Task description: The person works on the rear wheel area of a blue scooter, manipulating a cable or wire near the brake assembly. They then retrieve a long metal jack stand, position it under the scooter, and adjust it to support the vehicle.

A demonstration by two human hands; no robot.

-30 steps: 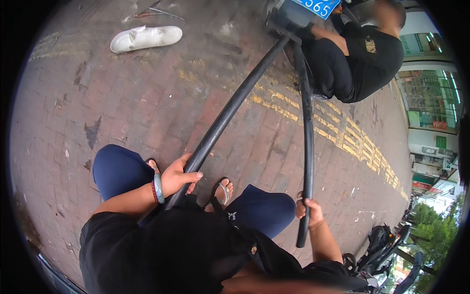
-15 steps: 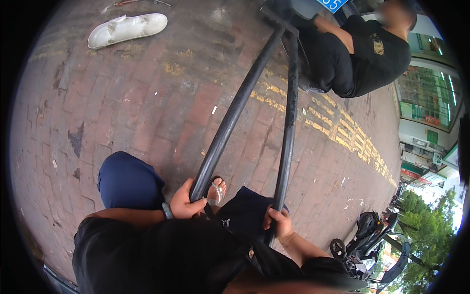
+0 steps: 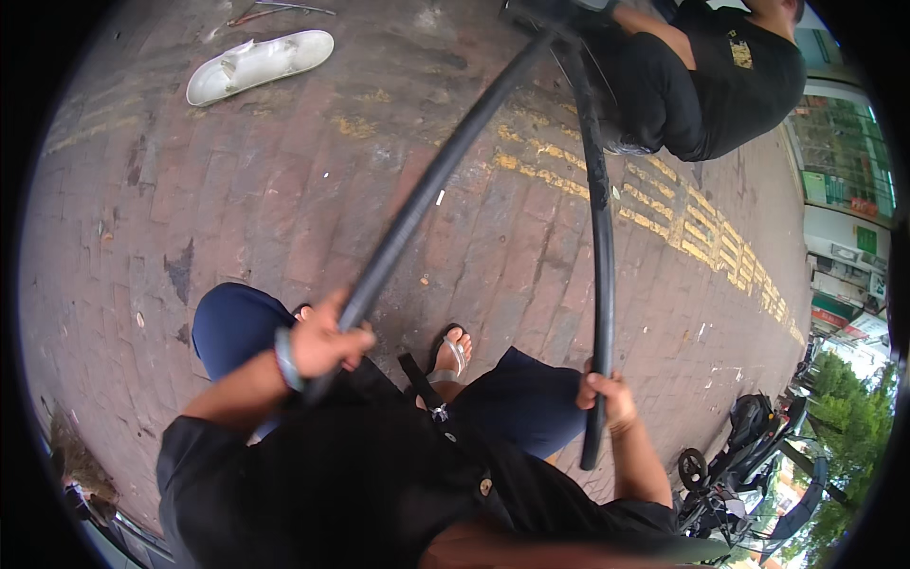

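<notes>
I grip two long black bars, one in each hand. The bars meet at a dark fitting (image 3: 559,27) at the top, beside a crouching person. My left hand (image 3: 324,339), slightly blurred, is closed round the lower part of the left bar (image 3: 408,218). My right hand (image 3: 607,398) is closed round the right bar (image 3: 601,256) near its bottom end. Both bars slant up and away from my body, wider apart at my end. What the top fitting is attached to cannot be made out.
The crouching person (image 3: 735,100) in dark clothes is at top right. A white plastic panel (image 3: 261,66) and thin rods (image 3: 284,14) lie at top left on brick paving (image 3: 190,190) with worn yellow markings. Parked two-wheelers (image 3: 754,455) stand at lower right; shopfronts (image 3: 834,161) line the right.
The bars came closer together half a second ago and now are spread apart again, my right hand moving out to the right and my left hand a little left, both still gripping.
</notes>
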